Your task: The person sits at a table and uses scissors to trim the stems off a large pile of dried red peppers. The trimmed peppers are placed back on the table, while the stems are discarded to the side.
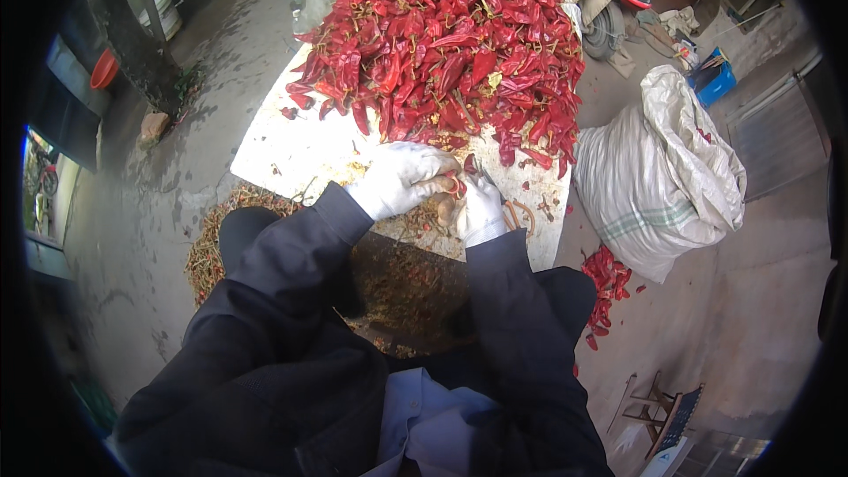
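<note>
My left hand (405,177), in a white glove, pinches a small piece of red dried chili pepper (456,187) between thumb and fingers. Against the same piece, the fingers of my white-gloved right hand (480,207) are closed; its fingertips are partly hidden. Scissors with orange-brown handles (522,216) show at the right hand's outer side, and whether they are held or lie on the board cannot be told. Both hands are over the near part of a pale board (291,146). Just beyond them rises a large heap of dried red chilies (450,46).
Cut stems (205,262) are piled on the ground by my left knee. Right of the board stands a bulging white woven sack (652,179), with loose red chilies (604,285) on the floor below it. A wooden folding stool (669,411) is at lower right.
</note>
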`<state>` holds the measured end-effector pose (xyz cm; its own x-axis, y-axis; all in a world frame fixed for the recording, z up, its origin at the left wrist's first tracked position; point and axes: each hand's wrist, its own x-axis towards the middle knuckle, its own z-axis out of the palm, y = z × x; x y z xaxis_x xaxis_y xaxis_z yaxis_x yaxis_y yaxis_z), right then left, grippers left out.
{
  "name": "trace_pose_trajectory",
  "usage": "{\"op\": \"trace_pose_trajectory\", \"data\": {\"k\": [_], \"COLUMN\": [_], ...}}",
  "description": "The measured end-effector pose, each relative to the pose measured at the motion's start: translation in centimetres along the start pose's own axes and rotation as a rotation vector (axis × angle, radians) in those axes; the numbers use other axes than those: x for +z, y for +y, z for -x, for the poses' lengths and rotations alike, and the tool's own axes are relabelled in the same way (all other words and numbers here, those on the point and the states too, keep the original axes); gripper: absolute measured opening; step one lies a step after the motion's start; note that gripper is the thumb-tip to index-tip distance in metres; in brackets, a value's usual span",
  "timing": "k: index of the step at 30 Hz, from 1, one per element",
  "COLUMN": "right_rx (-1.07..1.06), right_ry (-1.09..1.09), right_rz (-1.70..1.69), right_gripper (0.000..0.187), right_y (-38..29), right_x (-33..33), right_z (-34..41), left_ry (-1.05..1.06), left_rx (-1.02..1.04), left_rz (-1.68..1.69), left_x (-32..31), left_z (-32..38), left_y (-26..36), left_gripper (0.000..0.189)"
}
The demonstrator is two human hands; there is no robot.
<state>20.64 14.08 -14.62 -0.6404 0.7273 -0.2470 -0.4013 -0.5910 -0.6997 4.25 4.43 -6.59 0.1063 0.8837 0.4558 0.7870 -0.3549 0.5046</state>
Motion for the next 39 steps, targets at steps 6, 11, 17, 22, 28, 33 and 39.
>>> {"op": "trace_pose_trajectory", "data": {"k": [6,11,17,22,28,33,39], "right_rx": [0.002,-0.205,-0.381,-0.199,-0.339,-0.310,-0.232], "right_ry": [0.035,0.064,-0.061,-0.249,-0.120,0.013,-0.115], "right_rz": [0.057,0.875,0.692,0.675,0.896,0.879,0.700], "right_gripper": [0.019,0.020,0.021,0.025,0.019,0.012,0.012], "right_y": [-0.2,-1.5,-5.2,-7.1,-5.4,-4.7,-4.7], "right_x": [-0.8,1.2,4.0,4.9,4.9,4.3,2.7], "right_z": [-0.1,0.9,3.5,4.8,4.4,4.3,3.9], "left_ry": [-0.043,0.036,0.162,-0.041,-0.057,-0.003,-0.144], "left_rx": [0.173,0.067,-0.186,-0.608,-0.457,-0.222,-0.103], "left_rz": [-0.104,0.090,0.155,0.417,0.142,0.174,0.220], "left_x": [-0.2,0.0,0.1,-0.7,0.0,0.7,-0.1], "left_z": [-0.1,0.3,0.5,0.2,0.7,1.2,1.2], "left_y": [0.2,0.4,1.0,1.9,2.3,2.1,1.8], "left_gripper": [0.044,0.037,0.018,0.017,0.024,0.025,0.024]}}
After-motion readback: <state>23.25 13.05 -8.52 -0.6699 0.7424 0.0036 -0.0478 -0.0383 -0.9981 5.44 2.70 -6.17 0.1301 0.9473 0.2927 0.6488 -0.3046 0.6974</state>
